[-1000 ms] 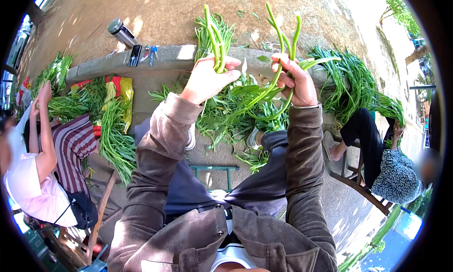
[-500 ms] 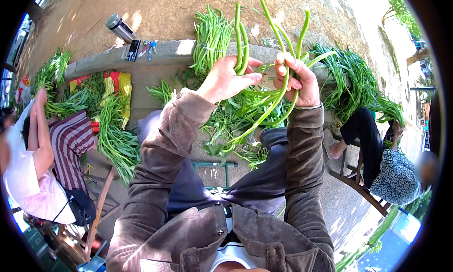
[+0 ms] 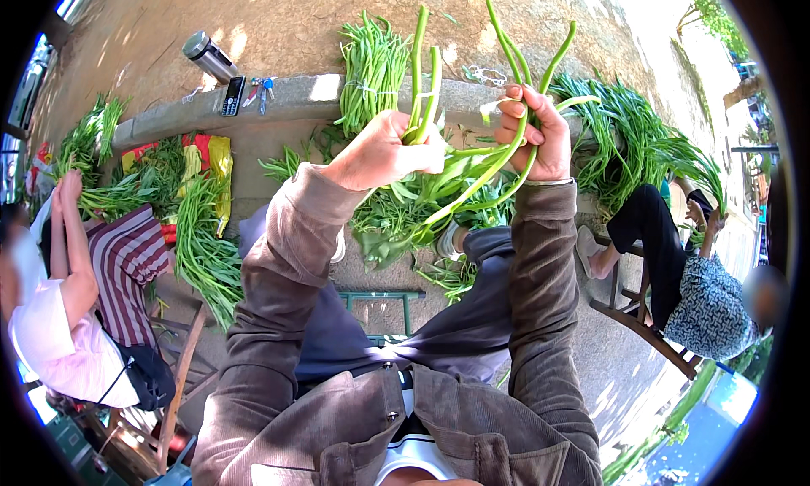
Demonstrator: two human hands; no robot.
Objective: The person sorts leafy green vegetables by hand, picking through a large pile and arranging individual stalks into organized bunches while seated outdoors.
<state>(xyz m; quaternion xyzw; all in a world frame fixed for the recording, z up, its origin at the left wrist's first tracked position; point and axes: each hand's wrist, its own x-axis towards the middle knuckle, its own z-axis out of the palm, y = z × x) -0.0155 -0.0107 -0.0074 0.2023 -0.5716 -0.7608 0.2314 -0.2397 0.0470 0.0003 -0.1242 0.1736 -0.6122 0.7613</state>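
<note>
My left hand [image 3: 386,153] is closed round two thick leafy green stalks [image 3: 418,72], whose bare ends point away from me. To its right, my right hand [image 3: 537,134] pinches several more stalks [image 3: 509,51] between thumb and fingers. Their cut ends fan out above the fingers, while the long stems and leaves [image 3: 460,203] droop down and left between my hands. Below both hands, a heap of loose leaves [image 3: 380,233] lies on the ground by my feet. Beyond my left hand, a tied bundle of greens [image 3: 371,68] rests on the stone kerb.
Along the kerb [image 3: 295,98] are a steel flask [image 3: 211,57], a phone [image 3: 233,96] and keys [image 3: 263,89]. A large pile of greens [image 3: 624,140] lies at right, another [image 3: 207,254] at left near a red-yellow sack [image 3: 221,178]. One person [image 3: 76,317] sits left, another [image 3: 704,305] right.
My left hand has turned and closed from a looser hold round its two stalks, moving slightly down and left. My right hand has stayed nearly in place; its stalk tips have swung right.
</note>
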